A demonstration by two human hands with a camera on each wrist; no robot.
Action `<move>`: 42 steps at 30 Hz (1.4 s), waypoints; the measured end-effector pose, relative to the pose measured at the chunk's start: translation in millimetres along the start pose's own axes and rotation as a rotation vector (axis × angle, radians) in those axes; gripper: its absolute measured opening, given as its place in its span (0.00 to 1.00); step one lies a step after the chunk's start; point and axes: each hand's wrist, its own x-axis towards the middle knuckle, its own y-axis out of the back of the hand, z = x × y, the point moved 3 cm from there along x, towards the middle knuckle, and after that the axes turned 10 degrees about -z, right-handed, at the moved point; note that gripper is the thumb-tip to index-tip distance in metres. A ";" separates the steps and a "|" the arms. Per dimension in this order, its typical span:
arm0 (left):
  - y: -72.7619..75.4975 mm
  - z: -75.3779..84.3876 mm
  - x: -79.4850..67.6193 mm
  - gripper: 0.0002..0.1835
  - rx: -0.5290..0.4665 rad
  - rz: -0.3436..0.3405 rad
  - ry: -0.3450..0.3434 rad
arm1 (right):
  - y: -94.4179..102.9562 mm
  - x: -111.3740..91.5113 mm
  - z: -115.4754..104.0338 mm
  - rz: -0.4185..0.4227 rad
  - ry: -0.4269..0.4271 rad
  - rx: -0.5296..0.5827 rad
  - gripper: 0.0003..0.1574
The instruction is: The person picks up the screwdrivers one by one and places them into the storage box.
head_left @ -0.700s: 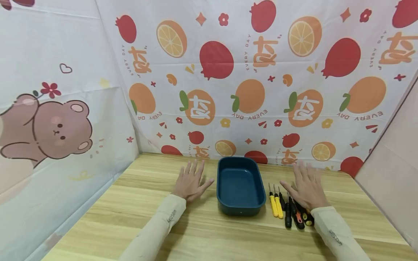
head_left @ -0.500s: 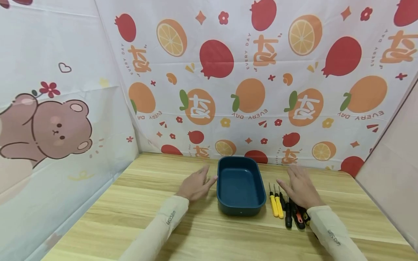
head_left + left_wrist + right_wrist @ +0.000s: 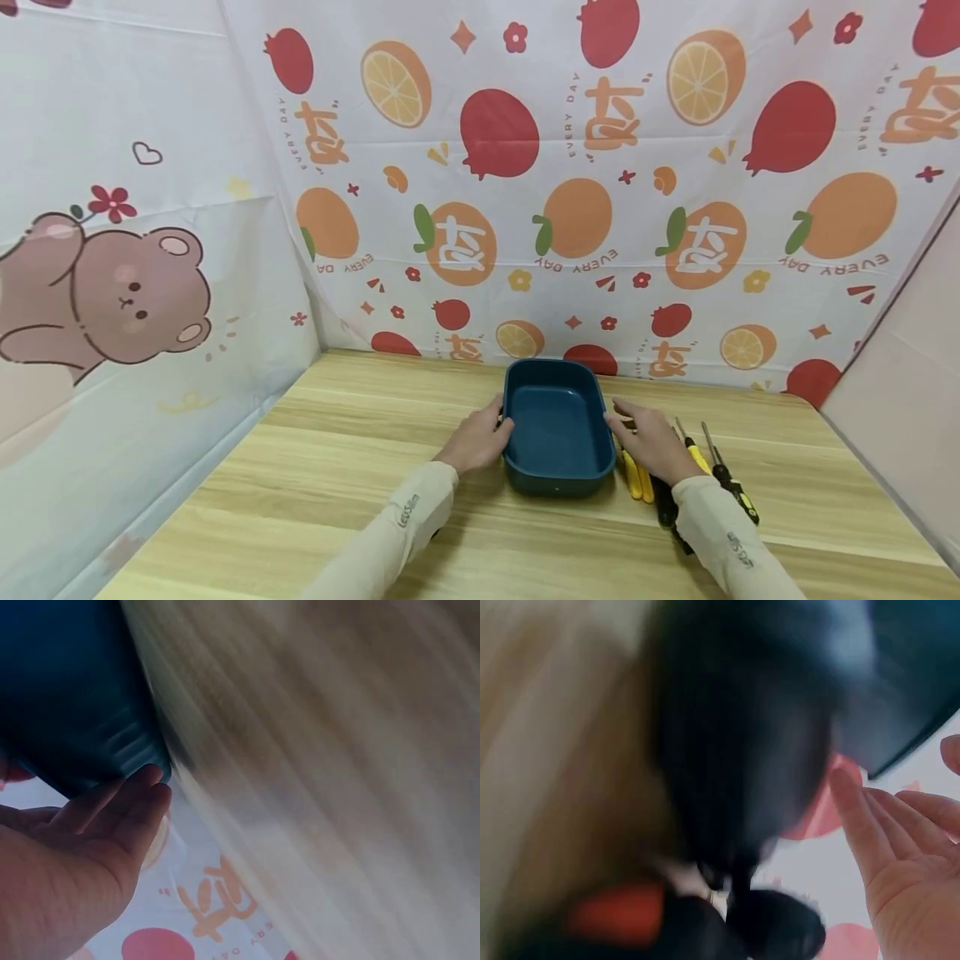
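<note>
A dark blue rectangular container [image 3: 558, 485] stands on the wooden table. At its left side is my left hand [image 3: 475, 442], thumb at the rim and extended fingers touching the outer wall, as the left wrist view shows on the container [image 3: 67, 690]. My right hand [image 3: 654, 442] is at the opposite side, thumb tip right at the rim. In the right wrist view its fingers [image 3: 889, 817] are straight beside the container wall [image 3: 911, 682]. Beneath the right hand and forearm lie yellow-handled screwdrivers [image 3: 636, 479] and black-handled ones [image 3: 663, 504], partly hidden.
More screwdrivers, one with a yellow handle [image 3: 697, 456] and one black and yellow [image 3: 741, 497], lie right of the right hand. Blurred dark handles [image 3: 739, 727] loom close in the right wrist view. A fruit-patterned cloth [image 3: 420, 292] hangs behind the table [image 3: 360, 425].
Both hands have come inward from beside the container to its two sides. The right hand has moved left across the screwdrivers, uncovering those on the far right. The container has hardly moved.
</note>
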 end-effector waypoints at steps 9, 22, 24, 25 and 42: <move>-7.0 -0.5 10.5 0.26 0.027 -0.006 -0.015 | -11.7 4.8 -8.9 0.034 0.016 0.033 0.33; -24.4 22.2 5.8 0.55 0.386 -0.057 -0.048 | -12.3 3.1 -8.6 -0.016 -0.123 0.017 0.34; -29.7 26.1 4.1 0.59 0.393 -0.062 -0.050 | -12.4 2.5 -7.9 -0.006 -0.116 0.010 0.34; -32.2 27.5 3.2 0.61 0.394 -0.063 -0.052 | -12.6 2.1 -7.5 -0.001 -0.108 0.002 0.34; -34.0 29.7 -4.8 0.73 0.575 -0.032 -0.100 | -7.3 4.5 -10.1 -0.023 -0.064 0.054 0.33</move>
